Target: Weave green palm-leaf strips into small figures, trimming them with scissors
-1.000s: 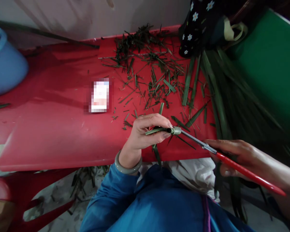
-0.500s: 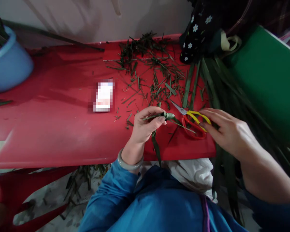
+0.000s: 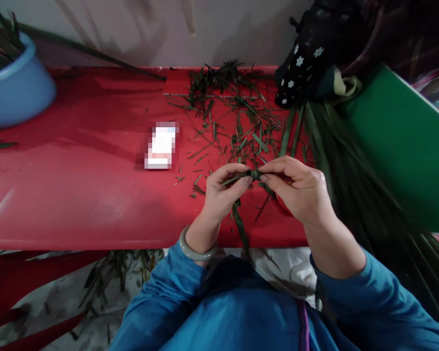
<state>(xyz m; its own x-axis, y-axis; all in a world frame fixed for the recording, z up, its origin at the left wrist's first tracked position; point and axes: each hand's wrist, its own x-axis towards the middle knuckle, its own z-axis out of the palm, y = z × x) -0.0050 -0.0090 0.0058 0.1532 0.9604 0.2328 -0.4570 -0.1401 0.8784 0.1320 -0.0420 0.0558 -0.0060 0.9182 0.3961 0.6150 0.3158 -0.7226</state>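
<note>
Between both hands, over the table's front part, is a small folded piece of green leaf [image 3: 254, 174]. My left hand [image 3: 225, 190] pinches its left side between thumb and fingers; a thin strip sticks out leftward there. The thumb and fingertips of my right hand [image 3: 296, 187] are closed on its right end. A long leaf strip [image 3: 241, 226] hangs below the left hand past the table edge. Scissors [image 3: 283, 207] lie under the right hand, mostly hidden, with part of a red handle showing.
Cut leaf scraps [image 3: 237, 122] litter the red table [image 3: 76, 195] ahead. A blurred-out bright phone-like rectangle [image 3: 161, 146] lies left of them. A blue tub [image 3: 18, 92] with leaves stands far left. Long leaves [image 3: 373, 195] and a green board [image 3: 406, 156] are on the right.
My right hand has let go of the scissors, leaving them on the table, and moved left to grip the leaf piece. My left hand keeps its pinch. The view has shifted slightly.
</note>
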